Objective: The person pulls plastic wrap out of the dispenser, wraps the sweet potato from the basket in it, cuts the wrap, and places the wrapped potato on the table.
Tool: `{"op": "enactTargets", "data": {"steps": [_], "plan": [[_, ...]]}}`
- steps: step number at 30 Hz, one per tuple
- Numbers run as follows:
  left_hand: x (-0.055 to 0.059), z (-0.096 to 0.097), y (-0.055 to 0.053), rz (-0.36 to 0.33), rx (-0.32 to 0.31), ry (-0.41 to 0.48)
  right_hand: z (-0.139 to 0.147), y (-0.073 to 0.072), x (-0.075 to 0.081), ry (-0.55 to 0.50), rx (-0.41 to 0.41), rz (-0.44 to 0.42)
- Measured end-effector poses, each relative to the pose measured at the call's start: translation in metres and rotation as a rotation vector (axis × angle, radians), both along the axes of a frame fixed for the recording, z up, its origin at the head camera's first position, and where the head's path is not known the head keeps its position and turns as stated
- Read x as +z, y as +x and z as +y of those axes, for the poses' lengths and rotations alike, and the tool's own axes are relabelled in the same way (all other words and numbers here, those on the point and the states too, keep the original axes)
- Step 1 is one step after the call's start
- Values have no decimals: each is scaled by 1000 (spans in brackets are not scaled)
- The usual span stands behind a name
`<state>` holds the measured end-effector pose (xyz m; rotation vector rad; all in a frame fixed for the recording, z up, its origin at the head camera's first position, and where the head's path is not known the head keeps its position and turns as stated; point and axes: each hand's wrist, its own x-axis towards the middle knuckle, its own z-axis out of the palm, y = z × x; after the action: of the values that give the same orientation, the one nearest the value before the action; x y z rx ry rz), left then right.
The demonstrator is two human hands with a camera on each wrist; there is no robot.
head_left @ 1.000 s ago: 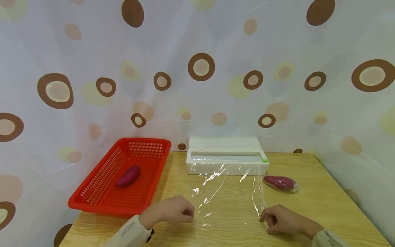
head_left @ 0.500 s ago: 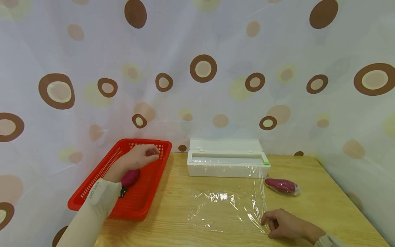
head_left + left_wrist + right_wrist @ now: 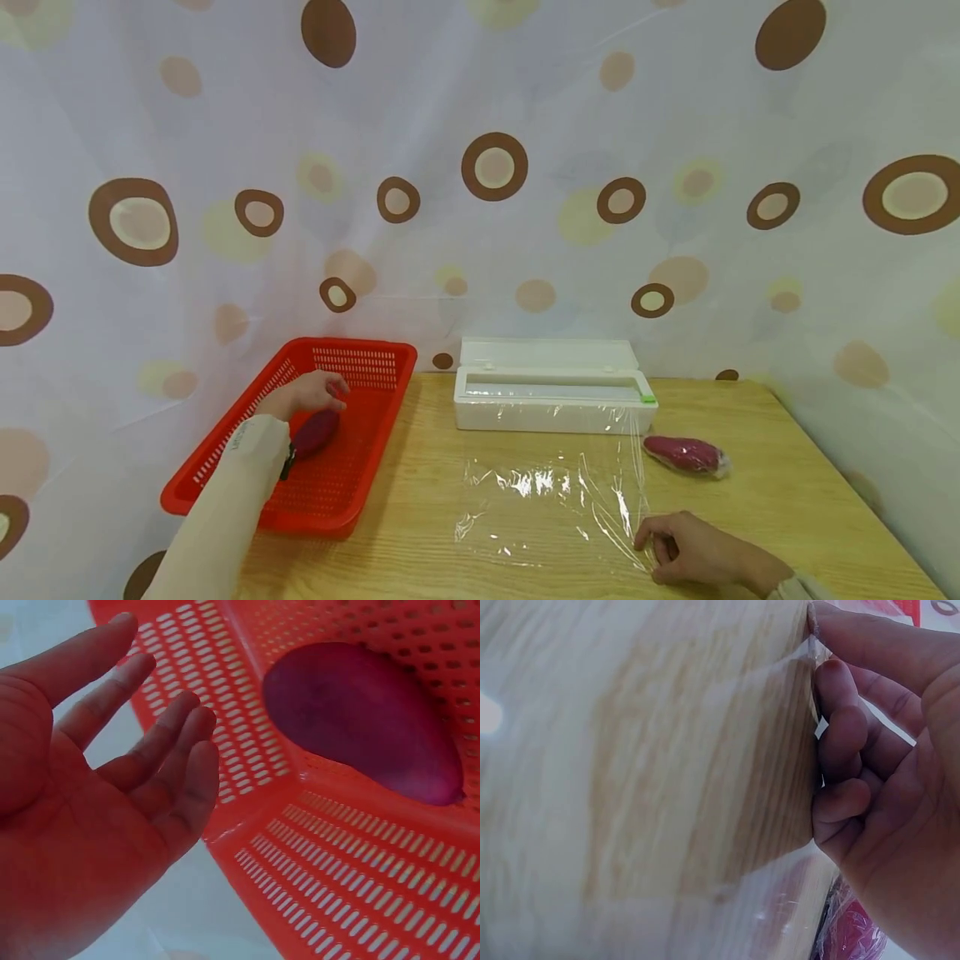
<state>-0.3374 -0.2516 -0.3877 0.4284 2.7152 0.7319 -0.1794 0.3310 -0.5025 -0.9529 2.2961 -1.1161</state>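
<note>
Released at the left grip (image 3: 313, 389), with fingers slightly bent and spread, at ten o'clock from the clear film (image 3: 536, 517); hanging over the red basket (image 3: 333, 523), near the purple sweet potato (image 3: 360, 716) but apart from it. Grasping the film with the right grip (image 3: 693, 546), at nearly four o'clock, pinching the right edge close to the near corner.

Thin, glossy and see-through across the film; gathered into fine creases toward the pinch. Smooth and oblong in the sweet potato, tapering from a rounded end to a small point. Wrapped in crinkled plastic at two o'clock: a second sweet potato (image 3: 678, 452), bunched at its right end.

Bounded at the back by a spotted curtain (image 3: 540, 125), with grained wood on the surface (image 3: 420, 517). Leaving a strip of wood between basket and film, and a broader one beyond the right grip at three o'clock.

Set at half past nine, with slotted walls: the basket, holding the unwrapped sweet potato. Standing at twelve o'clock: a long white box (image 3: 555, 417), lid (image 3: 547, 353) tipped back, green piece (image 3: 648, 399) at the right end, film trailing from its front.
</note>
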Motion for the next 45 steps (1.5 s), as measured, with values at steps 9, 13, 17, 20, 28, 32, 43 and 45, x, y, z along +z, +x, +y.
{"op": "enactTargets", "data": {"steps": [9,13,17,20,28,32,43,45], "plan": [[-24,-4,-2,-35,71,-160,1,3,-8,-59,26,-6],[-31,-7,2,-79,148,-166,0,4,-11,-69,37,20],[-34,-9,5,-105,174,-178,0,3,-10,-40,43,84],[-35,-10,6,-102,159,-185,0,1,-8,-14,33,108],[-37,-9,2,-134,160,-167,-2,0,-1,-15,10,62],[-39,-6,0,-155,149,-146,-2,1,0,-23,11,59],[-27,14,-7,-41,128,-58,-2,4,2,-16,-8,34],[-20,19,-9,-11,144,-25,-1,4,0,-15,-10,35]]}}
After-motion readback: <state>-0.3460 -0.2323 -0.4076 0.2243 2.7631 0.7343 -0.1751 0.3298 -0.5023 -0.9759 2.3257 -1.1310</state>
